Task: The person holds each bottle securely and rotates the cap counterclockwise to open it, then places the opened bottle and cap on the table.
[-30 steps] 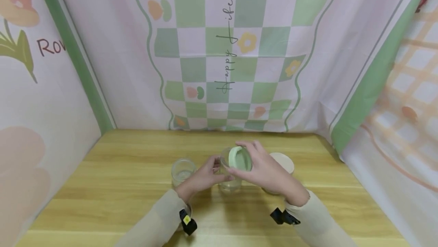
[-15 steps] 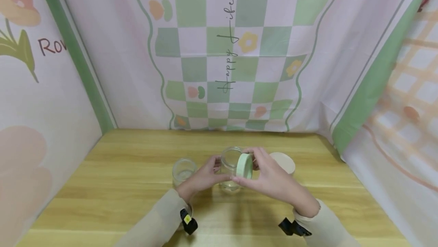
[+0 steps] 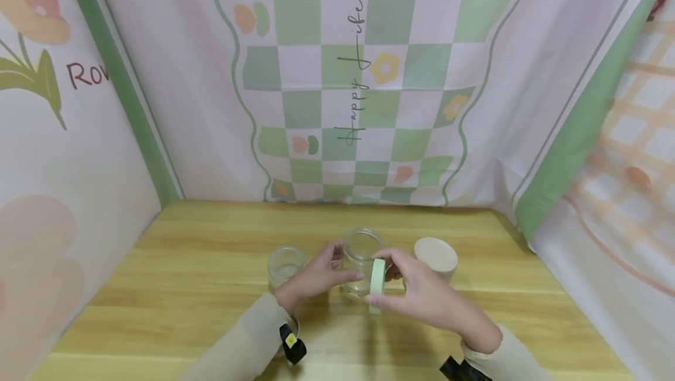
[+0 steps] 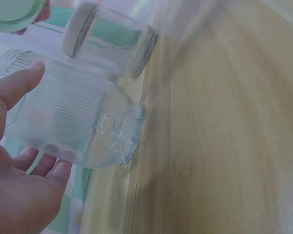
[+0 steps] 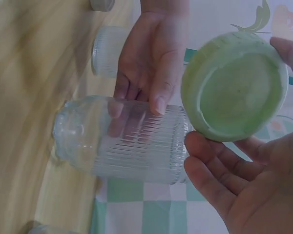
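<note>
My left hand [image 3: 319, 276] grips a clear ribbed glass jar [image 3: 362, 252] around its side, thumb on the near face. The jar stands upright on the table with its mouth uncovered. In the left wrist view its ribbed wall [image 4: 68, 97] shows between thumb and fingers. A pale green lid [image 3: 377, 281] is pinched by its edge between the thumb and fingers of my right hand [image 3: 424, 296]. Held on edge, it hangs in front of the jar's right side, apart from the rim. The lid's recessed underside [image 5: 241, 92] faces the right wrist camera.
Left of my left hand is an uncovered glass jar [image 3: 285, 261]. Behind my right hand stands a glass jar with a cream lid [image 3: 436, 254]. Another round object [image 3: 295, 328] is mostly hidden by my left sleeve. A checked curtain [image 3: 337, 105] borders the table's [image 3: 211, 240] back edge.
My right hand has carried the green lid from above the jar's mouth down and to the right, turning it edge-on. My left hand has kept its hold on the jar.
</note>
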Available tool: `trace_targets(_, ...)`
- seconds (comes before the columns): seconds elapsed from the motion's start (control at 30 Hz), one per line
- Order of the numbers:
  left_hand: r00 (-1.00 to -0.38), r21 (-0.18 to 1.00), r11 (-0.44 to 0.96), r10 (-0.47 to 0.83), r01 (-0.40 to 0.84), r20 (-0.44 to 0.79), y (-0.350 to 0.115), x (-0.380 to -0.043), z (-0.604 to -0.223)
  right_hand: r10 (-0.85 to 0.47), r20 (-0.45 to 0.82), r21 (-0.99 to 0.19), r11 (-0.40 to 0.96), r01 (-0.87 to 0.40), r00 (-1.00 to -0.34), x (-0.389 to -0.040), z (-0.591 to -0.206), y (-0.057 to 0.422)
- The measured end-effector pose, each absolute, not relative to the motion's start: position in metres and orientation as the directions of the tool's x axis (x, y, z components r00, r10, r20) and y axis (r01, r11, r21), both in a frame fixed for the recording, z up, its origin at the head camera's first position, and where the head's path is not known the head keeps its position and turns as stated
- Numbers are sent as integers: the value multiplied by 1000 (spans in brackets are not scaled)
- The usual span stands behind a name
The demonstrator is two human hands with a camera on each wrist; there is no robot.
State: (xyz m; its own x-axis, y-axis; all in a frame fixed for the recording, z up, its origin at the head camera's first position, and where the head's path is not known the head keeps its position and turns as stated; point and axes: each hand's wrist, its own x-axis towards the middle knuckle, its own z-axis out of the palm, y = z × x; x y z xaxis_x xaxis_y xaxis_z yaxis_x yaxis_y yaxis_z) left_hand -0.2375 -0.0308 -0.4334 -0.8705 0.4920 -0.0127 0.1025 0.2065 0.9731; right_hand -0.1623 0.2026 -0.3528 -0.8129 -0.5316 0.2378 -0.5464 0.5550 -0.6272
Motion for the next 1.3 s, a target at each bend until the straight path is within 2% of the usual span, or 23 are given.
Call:
trace_targets(0.17,-873,972,209,487,105,-10,-31,-237,-434,-577,151,-654,550,-519,-803,-160,-363,206)
trace_targets(0.43,-875,970,221,483,102,-18,-31,-237,-434,-633,51,-633,578,-515,-772,-160,-382,209)
trace_targets(0.73,-879,966,243,475,90,-38,-31,-236,-431,-669,-28,-692,549,-468,-743,-163,-404,205)
trace_targets(0.93,-878,965,242,478,101,-27,-31,-237,-433,-685,-24,-681,544,-490,-728,-167,-415,205)
trace_targets(1.3,-877,966,246,478,83,-46,-32,-235,-432,-722,14,-580,558,-594,-692,-169,-426,208)
